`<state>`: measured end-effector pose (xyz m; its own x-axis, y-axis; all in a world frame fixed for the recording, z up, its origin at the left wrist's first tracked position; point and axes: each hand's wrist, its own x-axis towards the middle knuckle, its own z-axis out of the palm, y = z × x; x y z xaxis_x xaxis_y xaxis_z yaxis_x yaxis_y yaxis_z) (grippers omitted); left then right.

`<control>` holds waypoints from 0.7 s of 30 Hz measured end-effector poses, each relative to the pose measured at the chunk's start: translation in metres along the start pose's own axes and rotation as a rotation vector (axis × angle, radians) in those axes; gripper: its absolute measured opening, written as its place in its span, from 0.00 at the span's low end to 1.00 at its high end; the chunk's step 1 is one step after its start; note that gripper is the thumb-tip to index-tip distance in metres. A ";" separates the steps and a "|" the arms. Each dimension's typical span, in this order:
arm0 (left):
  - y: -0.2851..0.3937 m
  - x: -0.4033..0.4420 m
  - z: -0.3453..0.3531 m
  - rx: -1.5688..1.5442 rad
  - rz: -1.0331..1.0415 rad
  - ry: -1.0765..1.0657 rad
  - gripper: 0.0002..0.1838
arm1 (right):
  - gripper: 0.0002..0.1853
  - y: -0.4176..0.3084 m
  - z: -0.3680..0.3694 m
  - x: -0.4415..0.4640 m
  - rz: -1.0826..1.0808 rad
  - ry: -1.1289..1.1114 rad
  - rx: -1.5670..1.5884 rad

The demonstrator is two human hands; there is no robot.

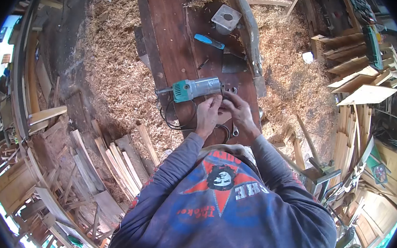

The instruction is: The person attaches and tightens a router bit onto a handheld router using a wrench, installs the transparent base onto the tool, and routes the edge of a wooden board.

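A teal and silver router motor (196, 89) lies on its side on the dark wooden bench (168, 36), its black cord (174, 125) looping down at the left. Right by its silver end, my left hand (207, 115) is closed, thumb and fingertips pinched together. My right hand (239, 112) meets it there with curled fingers, and whatever lies between the fingertips is too small or hidden to name. One spanner (232, 90) shows its head just beyond my right hand. Another metal spanner end (235, 132) sticks out below that hand's wrist.
Farther up the bench are a square metal base with a round hole (226, 17), a blue-handled tool (209, 41) and a dark flat plate (233, 63). A rough wooden pole (249, 29) runs along the right edge. Wood shavings (112, 55) cover the floor; boards (126, 169) lie at left.
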<state>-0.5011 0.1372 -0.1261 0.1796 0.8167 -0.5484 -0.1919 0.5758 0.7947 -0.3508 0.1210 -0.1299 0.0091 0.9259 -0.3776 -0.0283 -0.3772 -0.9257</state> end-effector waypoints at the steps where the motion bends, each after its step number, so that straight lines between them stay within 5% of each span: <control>1: 0.017 -0.001 0.009 -0.003 0.032 -0.032 0.17 | 0.22 0.001 -0.010 0.009 0.085 0.049 -0.012; 2: 0.017 0.006 0.010 0.004 0.024 -0.043 0.17 | 0.22 0.003 -0.019 0.020 0.089 0.062 -0.006; 4: 0.018 0.022 0.005 0.804 0.653 0.133 0.15 | 0.19 0.004 -0.036 0.040 0.111 0.138 0.013; 5: 0.021 0.029 0.000 1.000 0.718 0.136 0.22 | 0.17 0.012 -0.039 0.050 0.136 0.135 0.150; 6: 0.030 0.034 0.000 1.005 0.715 0.121 0.22 | 0.17 0.016 -0.040 0.059 0.141 0.146 0.157; 8: 0.050 0.044 0.000 1.465 0.777 0.240 0.37 | 0.17 0.022 -0.039 0.075 0.250 0.074 0.204; 9: 0.035 0.060 -0.015 1.540 0.667 0.102 0.48 | 0.17 0.032 -0.038 0.082 0.312 0.061 0.246; 12: 0.043 0.075 -0.016 1.674 0.340 -0.112 0.50 | 0.18 0.036 -0.039 0.088 0.324 -0.017 0.201; 21: 0.026 0.071 0.000 1.760 0.531 0.123 0.50 | 0.18 0.033 -0.055 0.093 0.380 -0.047 0.183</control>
<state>-0.4937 0.2104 -0.1447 0.3660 0.9217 -0.1287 0.9264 -0.3476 0.1451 -0.2957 0.1936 -0.1964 -0.0815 0.7231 -0.6859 -0.1982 -0.6862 -0.6999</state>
